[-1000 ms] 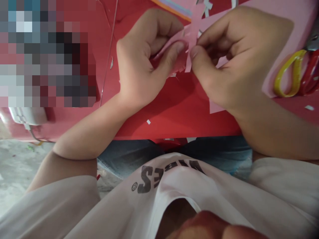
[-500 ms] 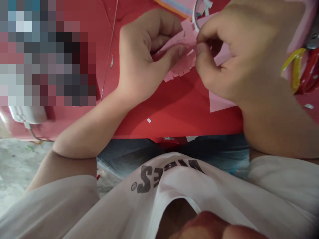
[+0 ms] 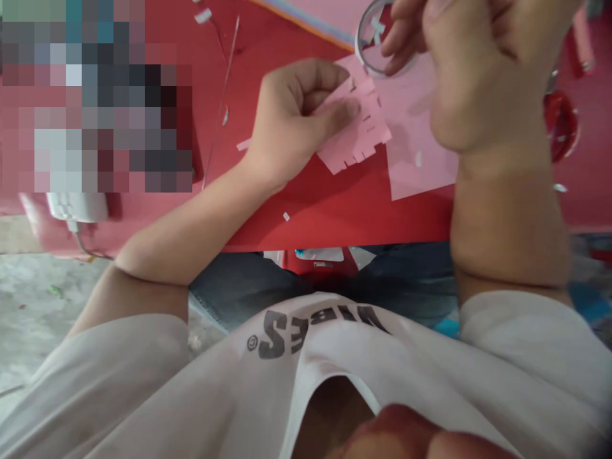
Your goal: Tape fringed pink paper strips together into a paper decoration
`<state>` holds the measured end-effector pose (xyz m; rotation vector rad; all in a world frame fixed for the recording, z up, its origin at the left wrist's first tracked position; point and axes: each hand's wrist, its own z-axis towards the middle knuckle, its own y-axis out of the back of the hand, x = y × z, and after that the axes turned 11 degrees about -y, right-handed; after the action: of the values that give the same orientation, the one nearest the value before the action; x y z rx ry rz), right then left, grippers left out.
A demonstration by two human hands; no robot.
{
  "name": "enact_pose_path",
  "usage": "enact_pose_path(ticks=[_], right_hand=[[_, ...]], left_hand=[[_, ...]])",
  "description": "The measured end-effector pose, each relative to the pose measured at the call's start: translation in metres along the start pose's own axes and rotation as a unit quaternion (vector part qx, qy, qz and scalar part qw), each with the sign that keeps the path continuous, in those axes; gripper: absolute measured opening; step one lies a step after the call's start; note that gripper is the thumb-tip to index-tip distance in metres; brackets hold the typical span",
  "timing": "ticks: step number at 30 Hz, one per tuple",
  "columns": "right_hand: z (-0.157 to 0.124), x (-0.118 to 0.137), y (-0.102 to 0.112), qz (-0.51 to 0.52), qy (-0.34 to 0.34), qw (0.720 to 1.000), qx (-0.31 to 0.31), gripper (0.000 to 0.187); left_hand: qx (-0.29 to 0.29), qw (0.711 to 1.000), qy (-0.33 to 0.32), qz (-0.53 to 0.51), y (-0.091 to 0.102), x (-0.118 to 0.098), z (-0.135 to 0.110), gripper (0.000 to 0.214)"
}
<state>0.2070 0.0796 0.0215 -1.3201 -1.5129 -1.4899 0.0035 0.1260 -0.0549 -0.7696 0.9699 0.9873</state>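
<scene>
Pink construction-paper piece w/ notched, fringed edges (image 3: 356, 124) sits pinched in L hand (image 3: 294, 108), thumb on top & fingers curled under it, approx mid-view. Piece lies partly over a flat pale-pink paper sheet (image 3: 415, 150), its lower fringe hanging past that sheet's edge onto the tabletop. R hand (image 3: 478, 70) is raised at top right, fist-like, well apart from L hand & not touching the fringed piece. R hand's fingers (image 3: 399, 38) touch the rim of a clear round tape roll (image 3: 373, 38); can't tell if they grip it or just rest on it. Roll is just above the fringed piece.

Red tabletop (image 3: 335, 217) carries all this, w/ small white paper scraps (image 3: 285, 217) & a thin silvery wire (image 3: 229, 70) left of L hand. Pink sheet w/ multicolour striped edge (image 3: 306, 19) at top. Blurred red loop-shaped object (image 3: 561, 124) at R, too unclear to name. White plastic plug w/ cord (image 3: 76, 207) at near L edge. Pixelated patch hides upper L. Below: blue denim jeans (image 3: 239, 293), white T-shirt w/ dark lettering (image 3: 282, 335), grey concrete floor (image 3: 38, 299).
</scene>
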Motion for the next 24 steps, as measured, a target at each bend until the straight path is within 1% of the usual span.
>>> enact_pose_path(ticks=[2,4,5,7,9,11,13,14,16,18,20,22,24], right_hand=[[-0.03,0.002,0.007,0.016,0.016,1.0,-0.007,0.022],[-0.062,0.002,0.016,0.046,0.035,0.998,-0.019,0.028],[-0.078,0.001,0.021,0.07,0.046,0.996,-0.028,0.03],[-0.109,-0.002,0.029,0.102,0.071,0.991,-0.044,0.036],[-0.138,-0.006,0.032,0.111,0.091,0.988,-0.052,0.041],[-0.166,-0.008,0.03,0.117,0.089,0.988,-0.055,0.036],[-0.19,-0.009,0.024,0.127,0.089,0.986,-0.059,0.031],[-0.2,-0.009,0.022,0.134,0.097,0.984,-0.073,0.024],[-0.213,-0.006,0.017,0.138,0.103,0.979,-0.106,0.015],[-0.22,0.0,0.016,0.13,0.112,0.977,-0.13,0.012],[-0.223,0.008,0.017,0.112,0.125,0.976,-0.138,0.011],[-0.223,0.017,0.021,0.093,0.139,0.976,-0.139,0.01],[-0.219,0.025,0.027,0.077,0.146,0.978,-0.129,0.008]], left_hand=[[0.012,0.999,0.038,-0.022,-0.013,-0.017,-0.01,0.048],[0.018,0.997,0.056,-0.042,-0.03,-0.041,-0.026,0.04],[0.011,0.996,0.067,-0.055,-0.04,-0.055,-0.035,0.037],[-0.034,0.987,0.1,-0.123,-0.059,-0.083,-0.055,0.03],[-0.083,0.977,0.113,-0.159,-0.076,-0.11,-0.075,0.026],[-0.128,0.968,0.122,-0.176,-0.092,-0.135,-0.093,0.025],[-0.152,0.962,0.132,-0.183,-0.107,-0.155,-0.11,0.024],[-0.156,0.962,0.129,-0.183,-0.114,-0.163,-0.117,0.025],[-0.164,0.963,0.111,-0.184,-0.127,-0.173,-0.13,0.027],[-0.17,0.962,0.095,-0.19,-0.137,-0.178,-0.14,0.027],[-0.177,0.962,0.085,-0.192,-0.142,-0.179,-0.148,0.027],[-0.178,0.967,0.067,-0.172,-0.14,-0.18,-0.15,0.026],[-0.146,0.979,0.043,-0.137,-0.132,-0.18,-0.146,0.033]])
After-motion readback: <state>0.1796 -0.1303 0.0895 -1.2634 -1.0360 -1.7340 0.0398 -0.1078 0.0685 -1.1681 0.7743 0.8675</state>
